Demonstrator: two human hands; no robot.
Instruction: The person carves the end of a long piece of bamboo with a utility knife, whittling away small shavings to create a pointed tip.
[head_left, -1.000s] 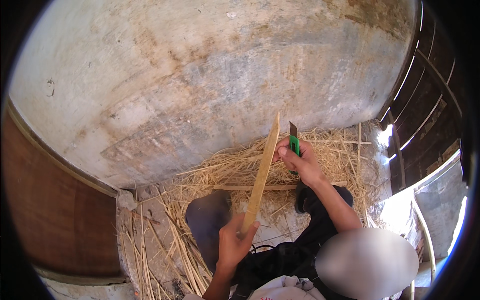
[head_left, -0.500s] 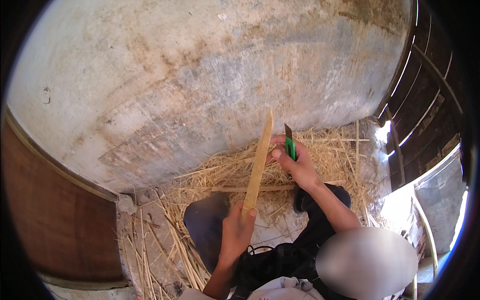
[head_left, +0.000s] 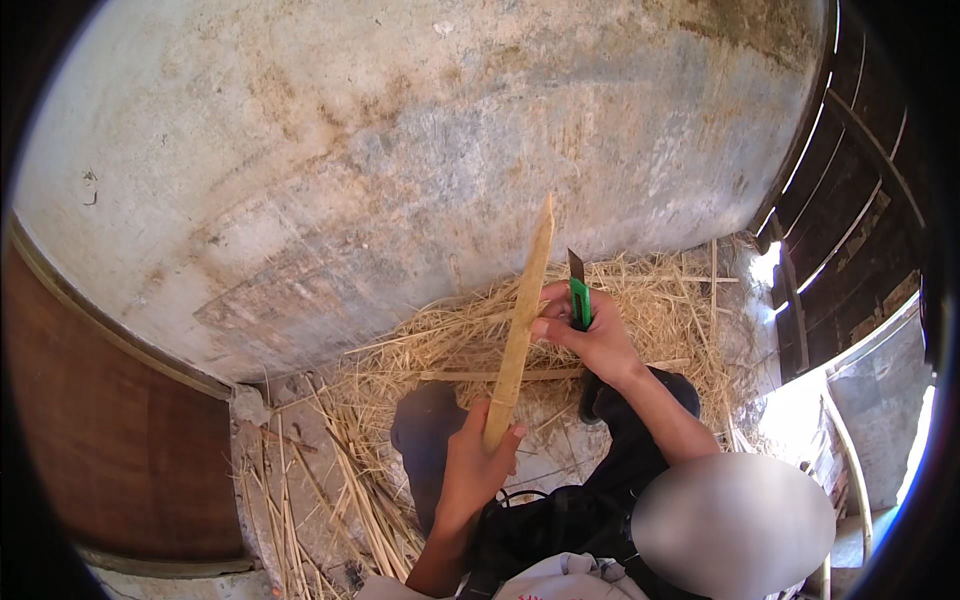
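Note:
My left hand (head_left: 472, 468) is closed round the lower end of a long, flat bamboo strip (head_left: 525, 318), holding it nearly upright with its pointed end up. A green utility knife (head_left: 580, 304) sits in my right hand (head_left: 608, 348), its dark blade out and pointing upward. The thumb of that hand reaches the strip's right edge around the middle; whether it presses on it I cannot tell. Between blade and strip there is a small gap. Part of the knife's handle is hidden in my palm.
Straw-like shavings (head_left: 650, 300) are heaped along the foot of a stained wall (head_left: 400, 180). Another flat strip (head_left: 540, 376) lies across them. Several long thin strips (head_left: 365, 495) lie at the lower left, by a brown panel (head_left: 120, 420). Dark slatted boards (head_left: 850, 180) stand on the right.
The bamboo strip has risen slightly, its tip shifting a little up and right. My right thumb has moved down and left to the strip's edge. Both hands keep their holds.

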